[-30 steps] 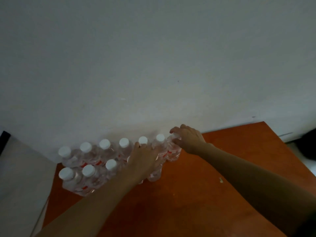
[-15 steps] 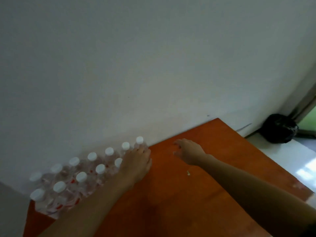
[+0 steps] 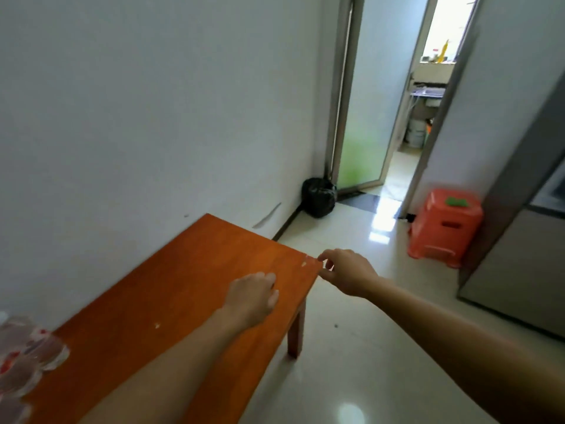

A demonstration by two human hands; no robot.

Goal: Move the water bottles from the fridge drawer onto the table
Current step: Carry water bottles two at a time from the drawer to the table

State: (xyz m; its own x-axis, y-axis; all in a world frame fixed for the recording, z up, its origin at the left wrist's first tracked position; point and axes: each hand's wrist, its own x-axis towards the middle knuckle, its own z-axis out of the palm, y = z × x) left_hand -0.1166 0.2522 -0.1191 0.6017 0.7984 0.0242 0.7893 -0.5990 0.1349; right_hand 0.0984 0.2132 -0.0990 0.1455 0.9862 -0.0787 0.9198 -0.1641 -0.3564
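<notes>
The white wall (image 3: 153, 102) is filling most of the view, and the pale tiled floor (image 3: 351, 362) is running from it toward an open doorway (image 3: 397, 123). The orange-brown wooden table (image 3: 189, 280) is standing pushed against the wall, which is probably keeping anything set along its back edge from toppling off. At the right edge a grey appliance, likely the fridge (image 3: 526, 264), is standing well apart from the table; whether its drawer is open I cannot tell, as the frame is cutting it off. An orange plastic stool (image 3: 444, 228) is sitting just beside it, and a black bin bag (image 3: 319, 197) is resting in the corner by the door.

The water bottles (image 3: 24, 356) are sitting on the table's far left end, cropped and blurred, clear plastic with red labels, packed close, seemingly to leave the rest of the top free for more.

The left hand (image 3: 253, 296) is hovering over the table near its right end, fingers loosely curled and holding nothing. The right hand (image 3: 345, 270) is hanging just past the table's corner, over the floor, thumb and forefinger curving toward each other with nothing between them. With both hands empty and reaching toward the fridge side, the person is probably heading for another load.
</notes>
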